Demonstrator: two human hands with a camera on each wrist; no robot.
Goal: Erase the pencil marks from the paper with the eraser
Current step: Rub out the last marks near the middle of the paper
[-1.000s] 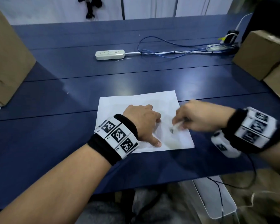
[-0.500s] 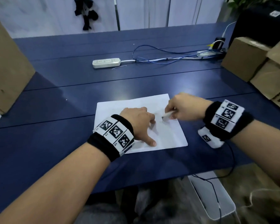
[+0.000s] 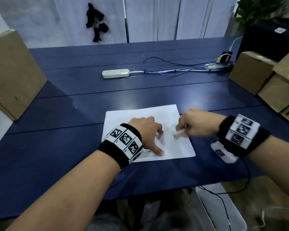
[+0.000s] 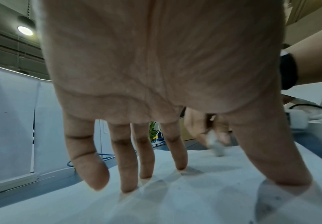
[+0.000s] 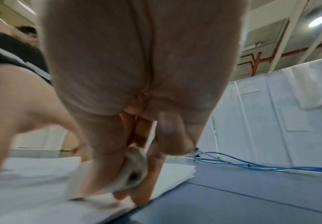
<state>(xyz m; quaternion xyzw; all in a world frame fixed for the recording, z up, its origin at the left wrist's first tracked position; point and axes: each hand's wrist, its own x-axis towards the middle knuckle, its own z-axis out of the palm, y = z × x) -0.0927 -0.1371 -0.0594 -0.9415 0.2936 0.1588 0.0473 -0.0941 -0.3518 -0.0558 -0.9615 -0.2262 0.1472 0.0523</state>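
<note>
Your right hand [image 3: 197, 124] pinches the eraser [image 3: 178, 133] between thumb and curled fingers, its dirty tip down on the paper [image 3: 140, 115], right of the sheet's centre and close to its right edge. The sheet lies flat on the blue table [image 3: 73, 147], near the table's front edge. Your left hand [image 3: 147, 130] sits on the paper's left half, fingers straight and spread, fingertips [image 4: 181, 166] and thumb pressing the sheet down.

Judgement on the step in hand: rubbing is under way. Keep strokes short and directed away from the pinning hand, toward the paper's right edge, so the sheet is pulled taut rather than buckled. Press moderately; the eraser's tip [image 5: 135, 176] is grey with graphite and may smear if dragged hard, so turn it to a cleaner face. Move the left fingertips closer to the eraser when you work near the sheet's free right corner, which is unsupported and may lift or crease.

Pose: both forearms reach in from the table's front edge. The left wrist is raised, palm arched clear of the paper. The right wrist comes in from the paper's right side, knuckles up; the hand is motion-blurred. Any remaining pencil marks are too faint to confirm; dark specks lie on the paper by the left thumb.
</note>
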